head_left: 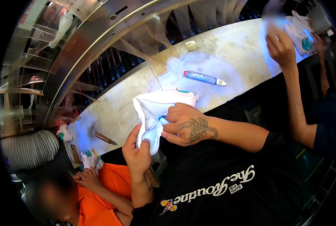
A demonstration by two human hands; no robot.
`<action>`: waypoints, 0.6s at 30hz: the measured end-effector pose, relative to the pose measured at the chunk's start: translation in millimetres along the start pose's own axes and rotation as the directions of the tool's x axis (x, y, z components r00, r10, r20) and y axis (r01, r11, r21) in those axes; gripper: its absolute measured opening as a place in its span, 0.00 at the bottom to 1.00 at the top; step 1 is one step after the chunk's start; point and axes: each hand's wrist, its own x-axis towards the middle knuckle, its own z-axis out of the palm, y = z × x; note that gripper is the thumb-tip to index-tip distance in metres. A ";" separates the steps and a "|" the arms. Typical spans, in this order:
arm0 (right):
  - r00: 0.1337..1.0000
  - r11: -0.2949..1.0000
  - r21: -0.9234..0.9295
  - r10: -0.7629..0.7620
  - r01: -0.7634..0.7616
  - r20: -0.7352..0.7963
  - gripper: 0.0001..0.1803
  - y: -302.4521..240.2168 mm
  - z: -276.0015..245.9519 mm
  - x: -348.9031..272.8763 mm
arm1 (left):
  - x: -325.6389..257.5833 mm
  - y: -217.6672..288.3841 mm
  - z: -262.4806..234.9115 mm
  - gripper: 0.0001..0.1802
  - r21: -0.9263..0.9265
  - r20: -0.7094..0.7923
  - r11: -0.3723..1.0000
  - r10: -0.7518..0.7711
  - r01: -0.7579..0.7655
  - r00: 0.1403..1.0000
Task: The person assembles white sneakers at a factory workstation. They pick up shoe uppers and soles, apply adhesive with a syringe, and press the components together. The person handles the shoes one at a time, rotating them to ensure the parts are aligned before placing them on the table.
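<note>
A white shoe upper (pixel 158 107) with a teal trim is held over the near edge of the pale worktable (pixel 228 52). My left hand (pixel 137 150) grips its lower end from below. My right hand (pixel 183 124), with a tattoo on its back, presses a small blue-tipped tool (pixel 162 120) against the shoe's side. Both hands hold the work close to my chest.
A blue-handled knife (pixel 203 78) lies on the table beyond the shoe. A brown-handled tool (pixel 105 138) lies at the left. A person in orange (pixel 111 188) holds a white shoe (pixel 89 159) at lower left. Another person's hand (pixel 282 49) works at right. A curved metal conveyor rail (pixel 100 34) runs behind.
</note>
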 end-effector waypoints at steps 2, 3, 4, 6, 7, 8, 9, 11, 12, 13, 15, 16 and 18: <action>0.997 1.000 -0.001 -0.030 0.030 0.066 0.16 7.5 -3.7 0.1 | -0.6 -1.3 -5.6 0.29 0.026 -0.001 0.999 -0.018 0.018 1.000; 0.994 0.999 0.001 -0.046 0.046 0.101 0.16 10.3 -5.1 -0.3 | -2.0 -3.4 -7.4 0.29 0.019 0.002 1.000 -0.013 0.012 1.000; 0.991 0.999 0.008 -0.038 0.038 0.125 0.16 11.2 -6.3 -0.9 | -3.2 -6.6 -9.1 0.30 0.011 0.005 1.000 -0.007 0.007 1.000; 0.984 0.999 0.025 -0.029 0.025 0.176 0.15 10.7 -9.1 -0.2 | -4.6 -10.1 -12.7 0.30 0.000 0.004 1.000 -0.006 0.006 1.000; 0.986 0.999 0.022 -0.033 0.029 0.162 0.15 9.8 -9.2 0.4 | -5.1 -11.2 -14.8 0.30 -0.003 0.003 1.000 -0.009 0.009 1.000; 0.986 0.999 0.025 -0.028 0.025 0.164 0.15 10.4 -8.8 0.1 | -5.8 -12.7 -16.1 0.30 -0.009 0.002 1.000 -0.013 0.013 1.000; 0.986 0.999 0.029 -0.025 0.020 0.167 0.15 11.2 -8.3 0.0 | -6.6 -14.2 -17.2 0.30 -0.012 0.003 1.000 -0.016 0.016 1.000; 0.987 0.999 0.029 -0.026 0.022 0.160 0.15 12.0 -5.1 0.1 | -7.9 -17.1 -19.6 0.29 -0.018 0.004 1.000 -0.019 0.019 1.000; 0.986 1.000 0.027 -0.011 0.007 0.168 0.15 11.5 -6.5 0.4 | -8.4 -19.3 -21.7 0.29 -0.013 0.010 1.000 -0.013 0.013 1.000; 0.988 0.999 0.036 -0.013 0.008 0.152 0.16 11.7 -6.3 1.3 | -8.9 -21.9 -24.4 0.30 -0.009 0.016 1.000 -0.007 0.007 1.000; 0.990 0.999 0.048 -0.013 0.006 0.139 0.17 11.8 -6.5 3.4 | -7.7 -26.7 -27.4 0.29 0.004 0.028 1.000 -0.002 0.002 1.000; 0.990 0.999 0.053 -0.010 0.003 0.143 0.17 10.9 -7.0 4.9 | -7.1 -28.9 -28.5 0.29 0.012 0.032 1.000 -0.005 0.004 0.999; 0.988 0.999 0.053 -0.005 -0.003 0.154 0.16 9.8 -5.9 5.7 | -8.3 -30.8 -30.1 0.29 0.022 0.031 1.000 -0.011 0.010 0.999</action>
